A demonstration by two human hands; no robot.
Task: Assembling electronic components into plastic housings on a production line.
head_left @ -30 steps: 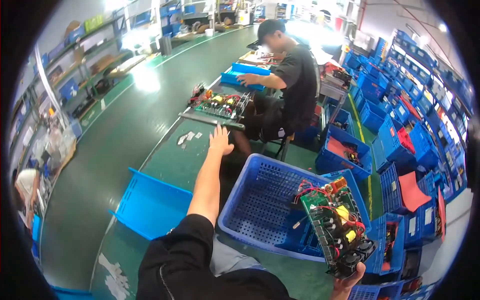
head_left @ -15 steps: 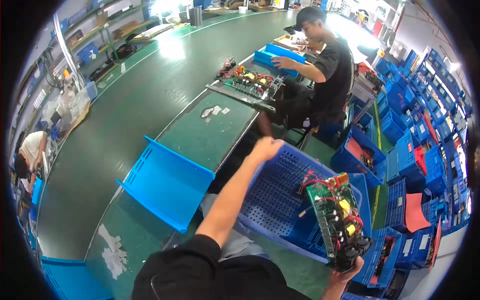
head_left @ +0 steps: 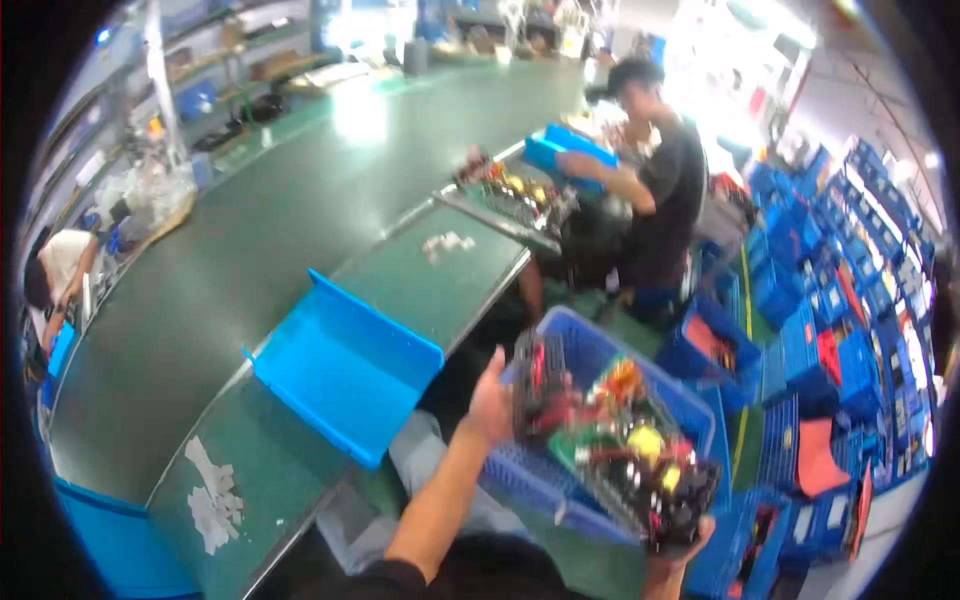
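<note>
Circuit board (head_left: 620, 455) now held at both ends over the blue crate (head_left: 600, 360).

Since a second ago the left hand (head_left: 492, 400), then stretched out flat toward the green bench, has been brought back and closed on the board's near-left end, by the dark heatsink block; judged: the board is steadied for a two-handed carry, not yet set down. The right hand (head_left: 680, 545) is clamped under the board's lower-right corner, only fingertips showing. The board is tilted, blurred by motion, held above the crate's front rim. An open-fronted blue bin (head_left: 345, 365) is sat at the near edge of the green bench (head_left: 440, 285), well left of the hands. A seated person (head_left: 665, 195) is seen at the bench's far end.
</note>
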